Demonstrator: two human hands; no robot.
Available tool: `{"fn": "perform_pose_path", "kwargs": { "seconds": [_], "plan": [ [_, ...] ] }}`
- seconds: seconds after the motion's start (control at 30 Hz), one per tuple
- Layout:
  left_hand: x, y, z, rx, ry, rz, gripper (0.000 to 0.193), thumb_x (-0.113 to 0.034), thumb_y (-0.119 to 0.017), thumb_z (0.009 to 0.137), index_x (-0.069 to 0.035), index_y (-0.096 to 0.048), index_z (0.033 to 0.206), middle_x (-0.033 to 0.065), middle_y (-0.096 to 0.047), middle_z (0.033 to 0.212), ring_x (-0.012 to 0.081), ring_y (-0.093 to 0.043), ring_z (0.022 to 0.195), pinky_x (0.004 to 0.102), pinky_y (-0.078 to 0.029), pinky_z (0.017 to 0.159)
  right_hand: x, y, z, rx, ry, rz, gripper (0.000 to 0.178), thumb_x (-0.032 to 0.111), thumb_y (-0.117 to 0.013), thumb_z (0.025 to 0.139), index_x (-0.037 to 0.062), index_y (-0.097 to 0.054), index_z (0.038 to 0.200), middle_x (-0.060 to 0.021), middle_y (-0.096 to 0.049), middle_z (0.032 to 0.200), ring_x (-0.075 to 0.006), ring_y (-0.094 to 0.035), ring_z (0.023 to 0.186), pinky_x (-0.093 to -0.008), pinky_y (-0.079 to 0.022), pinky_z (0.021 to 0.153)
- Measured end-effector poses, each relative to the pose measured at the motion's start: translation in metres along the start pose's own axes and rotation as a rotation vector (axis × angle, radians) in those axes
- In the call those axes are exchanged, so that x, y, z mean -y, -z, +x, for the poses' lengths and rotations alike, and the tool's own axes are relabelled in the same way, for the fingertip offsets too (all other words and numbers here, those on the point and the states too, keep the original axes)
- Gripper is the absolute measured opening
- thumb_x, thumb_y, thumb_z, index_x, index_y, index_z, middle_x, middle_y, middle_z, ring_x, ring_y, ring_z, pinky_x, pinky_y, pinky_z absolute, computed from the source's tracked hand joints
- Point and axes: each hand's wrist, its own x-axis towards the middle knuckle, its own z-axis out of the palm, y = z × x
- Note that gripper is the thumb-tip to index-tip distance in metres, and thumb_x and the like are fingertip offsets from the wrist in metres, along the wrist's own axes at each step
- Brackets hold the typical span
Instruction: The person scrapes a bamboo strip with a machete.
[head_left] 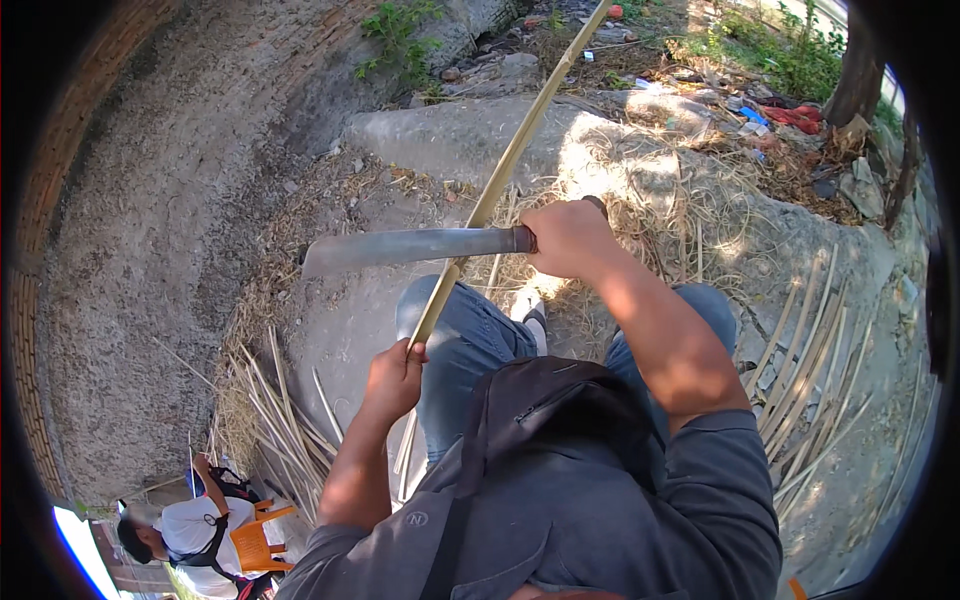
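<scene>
My left hand (pixel 394 378) is closed around the near end of a long split bamboo strip (pixel 508 165). The strip slants away from me toward the upper right, past the frame's top. In my right hand (pixel 572 238) is the dark handle of a machete (pixel 410 248), fingers wrapped round it. Its broad blade points left and lies across the strip, a little beyond my left knee. Whether the edge bites into the bamboo I cannot tell.
Piles of split bamboo strips lie at left (pixel 280 410) and right (pixel 815 350). Thin shavings (pixel 640 200) cover the ground ahead. A rough wall (pixel 160 230) rises at left. A seated person (pixel 190 530) is by an orange chair (pixel 258 540). A black bag (pixel 560 410) rests on my lap.
</scene>
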Motion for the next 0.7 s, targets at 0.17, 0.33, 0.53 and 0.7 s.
{"fn": "perform_pose_path", "kwargs": {
  "seconds": [0.17, 0.33, 0.53, 0.7],
  "plan": [
    [-0.013, -0.001, 0.003, -0.059, -0.05, 0.131, 0.035, -0.029, -0.05, 0.108, 0.0, -0.067, 0.096, 0.0222, -0.072, 0.085, 0.0438, -0.071, 0.083, 0.0485, -0.054, 0.074, -0.019, -0.002, 0.006, -0.024, -0.156, 0.026, 0.018, 0.022, -0.068, 0.078, 0.0137, -0.074, 0.093, -0.0142, -0.073, 0.086, -0.036, -0.073, 0.087, -0.0497, -0.057, 0.078],
    [-0.003, -0.005, 0.002, -0.124, -0.05, 0.083, 0.032, -0.026, -0.051, 0.107, -0.001, -0.067, 0.096, 0.0222, -0.071, 0.084, 0.0444, -0.07, 0.083, 0.0491, -0.053, 0.073, 0.001, 0.002, 0.002, 0.011, -0.144, 0.074, 0.017, 0.022, -0.069, 0.078, 0.0131, -0.074, 0.092, -0.0142, -0.073, 0.086, -0.0362, -0.073, 0.087, -0.0503, -0.057, 0.079],
    [-0.004, 0.002, 0.0, -0.06, -0.034, 0.184, 0.031, -0.026, -0.052, 0.106, -0.001, -0.067, 0.097, 0.0221, -0.072, 0.086, 0.0429, -0.071, 0.083, 0.0491, -0.054, 0.073, -0.041, 0.013, 0.006, -0.078, -0.292, 0.026, 0.017, 0.023, -0.068, 0.082, 0.0139, -0.072, 0.096, -0.0153, -0.073, 0.085, -0.0357, -0.073, 0.087, -0.0503, -0.056, 0.077],
    [0.003, 0.001, -0.001, -0.097, -0.064, 0.14, 0.032, -0.027, -0.052, 0.107, 0.0, -0.067, 0.097, 0.0208, -0.073, 0.085, 0.0417, -0.072, 0.083, 0.0485, -0.054, 0.072, -0.004, 0.005, 0.002, -0.025, -0.124, -0.004, 0.018, 0.025, -0.071, 0.079, 0.0147, -0.072, 0.094, -0.0133, -0.074, 0.088, -0.0355, -0.073, 0.088, -0.0502, -0.056, 0.08]
  ]
}}
